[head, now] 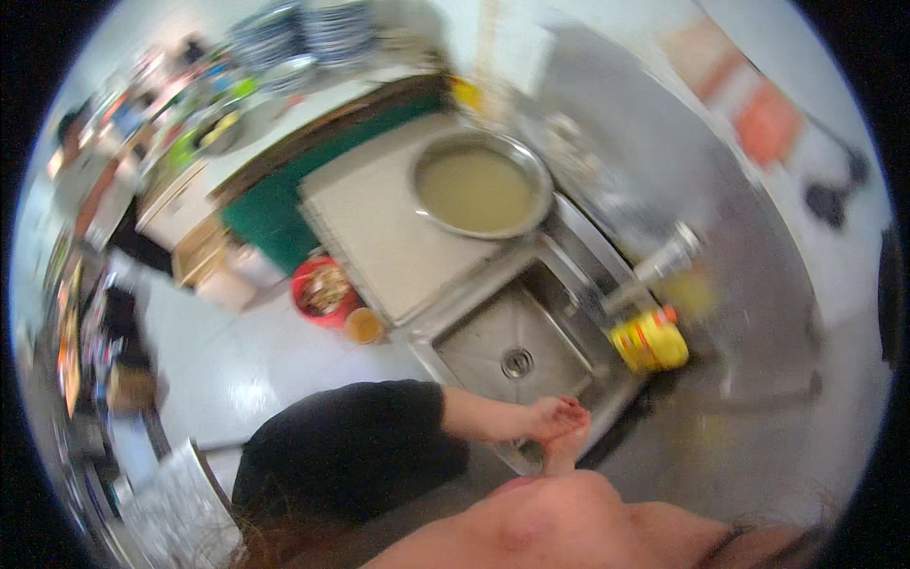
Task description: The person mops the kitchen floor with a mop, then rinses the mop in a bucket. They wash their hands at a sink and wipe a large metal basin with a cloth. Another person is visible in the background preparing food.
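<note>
Over the near corner of a stainless steel sink [461, 355], my left hand [546, 419] and my right hand [573, 439] touch each other. The left arm comes in from the left in a black sleeve, its forearm bare. Fingers overlap and blur, so I cannot tell how far they are bent; no object shows between them. Past my hands lies the sink's bare basin with its round drain [517, 363]. A yellow plastic bottle with a red cap [650, 341] is at the sink's right edge. My face hides part of the right arm.
A metal bowl of cloudy liquid [480, 188] stands on a pale board [384, 213] beyond the sink. A red container with scraps [323, 290] is left of it. Stacked plates [338, 32] stand on the back counter. Another person [92, 181] stands far left.
</note>
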Demonstrator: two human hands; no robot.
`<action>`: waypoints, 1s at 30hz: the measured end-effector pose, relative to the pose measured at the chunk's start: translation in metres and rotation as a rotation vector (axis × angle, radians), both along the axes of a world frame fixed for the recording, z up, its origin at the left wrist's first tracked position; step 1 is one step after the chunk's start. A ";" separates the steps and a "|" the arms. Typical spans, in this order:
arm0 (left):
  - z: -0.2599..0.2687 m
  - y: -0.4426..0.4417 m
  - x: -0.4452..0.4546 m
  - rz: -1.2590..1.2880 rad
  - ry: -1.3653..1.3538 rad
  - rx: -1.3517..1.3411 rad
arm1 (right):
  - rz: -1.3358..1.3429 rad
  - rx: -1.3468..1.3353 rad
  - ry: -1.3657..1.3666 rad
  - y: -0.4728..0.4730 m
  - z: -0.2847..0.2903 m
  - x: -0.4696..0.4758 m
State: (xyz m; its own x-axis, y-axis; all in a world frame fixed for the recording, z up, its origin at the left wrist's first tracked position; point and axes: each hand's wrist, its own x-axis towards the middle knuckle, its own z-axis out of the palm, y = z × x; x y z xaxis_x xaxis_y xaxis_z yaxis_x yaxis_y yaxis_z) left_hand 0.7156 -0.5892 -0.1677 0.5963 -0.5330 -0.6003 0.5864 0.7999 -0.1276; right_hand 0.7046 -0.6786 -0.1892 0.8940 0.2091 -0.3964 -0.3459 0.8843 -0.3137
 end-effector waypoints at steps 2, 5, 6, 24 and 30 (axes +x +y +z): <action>-0.013 -0.017 -0.035 0.010 0.052 0.045 | -0.088 0.013 0.062 -0.014 -0.016 -0.034; -0.033 -0.019 -0.078 -0.222 0.021 0.070 | -0.283 -0.011 0.168 -0.040 -0.036 -0.105; -0.035 -0.026 -0.093 -0.252 -0.041 0.074 | -0.343 -0.020 0.210 -0.048 -0.039 -0.130; 0.007 -0.340 -0.430 -1.212 -0.159 -0.099 | -1.288 -0.212 0.262 -0.289 0.012 -0.514; -0.001 -0.456 -0.415 -1.087 -0.277 -0.404 | -1.237 -0.061 0.054 -0.421 0.019 -0.500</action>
